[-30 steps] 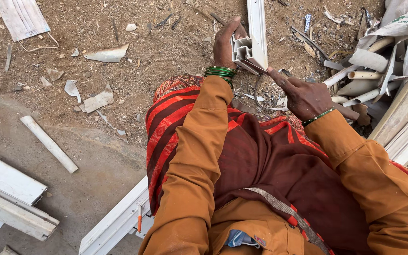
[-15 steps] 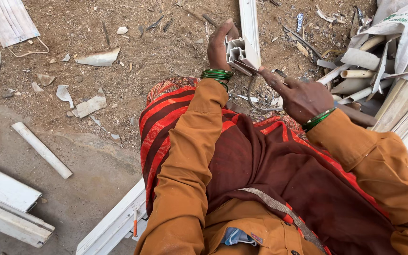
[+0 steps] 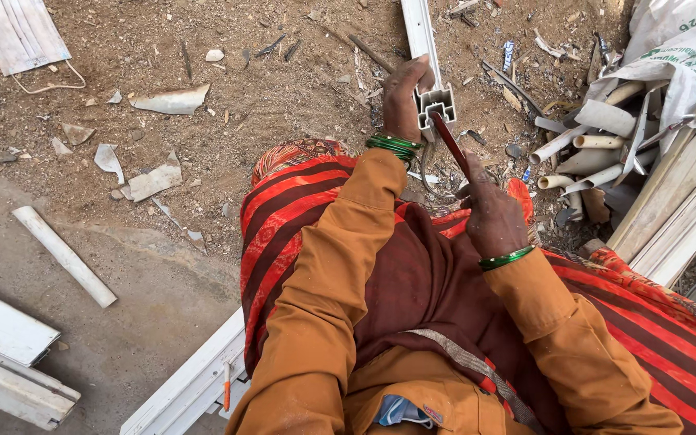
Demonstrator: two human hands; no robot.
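Note:
My left hand (image 3: 402,101) grips the near end of a long white plastic window-frame profile (image 3: 422,36) that runs away over the dirt; its hollow cut end (image 3: 435,107) faces me. My right hand (image 3: 489,213) is closed around a thin dark red-brown rod-like tool (image 3: 449,145), whose tip rests at the profile's cut end. Both wrists carry green bangles, and the sleeves are orange. A red striped cloth (image 3: 292,209) covers my lap.
A heap of white pipe offcuts (image 3: 586,145) and profile lengths (image 3: 670,209) lies at the right under a white sack (image 3: 686,40). White profile pieces (image 3: 2,354) and a short pipe (image 3: 62,254) lie at the left. Plastic shards (image 3: 171,101) dot the dirt.
My right hand has swung from the right side in toward the profile's end and now holds the dark rod against it. The left hand keeps its grip on the profile.

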